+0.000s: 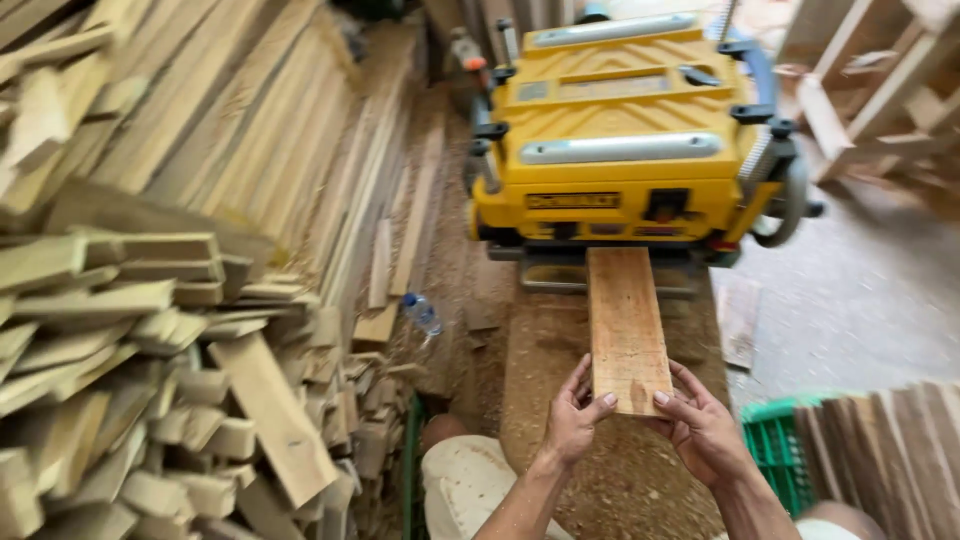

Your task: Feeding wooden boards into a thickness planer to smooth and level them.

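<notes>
The grip is two-handed: the left hand (572,415) and right hand (700,425) each close lightly on the near corners of a short reddish wooden board (627,325), fingers curled along its sides and thumbs at its end. The board's far end runs into the mouth of a yellow thickness planer (625,130), which sits at the far end of a low surface (560,400) thick with sawdust. To the left, pale planks (230,130) lean in long rows, with a loose heap of short offcuts (150,380) in front of them. A clear plastic bottle (422,313) lies among the shavings near the heap. At the lower right, a green plastic crate (775,445) holds more boards on edge, beside a bare grey concrete floor (860,290).
</notes>
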